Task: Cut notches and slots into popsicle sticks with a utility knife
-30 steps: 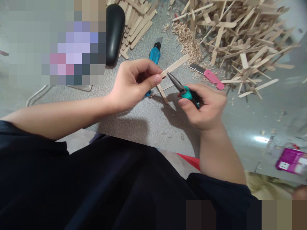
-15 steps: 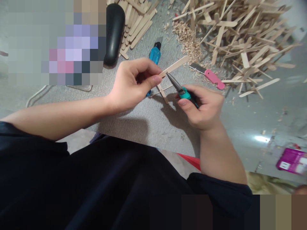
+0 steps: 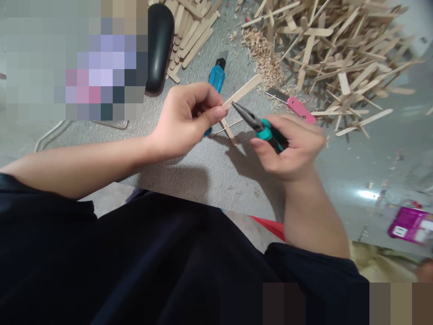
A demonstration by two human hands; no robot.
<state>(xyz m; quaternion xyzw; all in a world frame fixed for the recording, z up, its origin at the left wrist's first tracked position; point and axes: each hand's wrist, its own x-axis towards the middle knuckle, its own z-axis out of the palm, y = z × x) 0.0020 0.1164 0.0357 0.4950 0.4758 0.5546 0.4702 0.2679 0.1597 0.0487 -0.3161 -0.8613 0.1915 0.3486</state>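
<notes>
Pinched between the thumb and fingers of my left hand (image 3: 192,113) is a flat wooden craft stick (image 3: 245,90), slanting up to the right. My right hand (image 3: 292,140) grips needle-nose pliers (image 3: 262,128) with teal and black handles. Their pointed jaws meet the stick's lower edge, close to my left thumb; whether they bite on it I cannot tell. Below the left fingertips, crossed sticks (image 3: 230,133) are partly visible. A blue utility knife (image 3: 217,77) lies on the table just behind my left hand, its lower part hidden by the fingers.
A large heap of crossed sticks (image 3: 341,58) fills the back right, beside wood shavings (image 3: 265,58). A pink folding knife (image 3: 299,108) lies blade out near my right hand. Loose sticks (image 3: 196,40) and a black rounded object (image 3: 159,47) lie at the back left; a purple box (image 3: 407,223) sits far right.
My right hand has shifted slightly right and turned; the pliers' handles look more spread and the tool lies flatter. My left hand keeps hold of the craft stick, with the view shifted slightly.
</notes>
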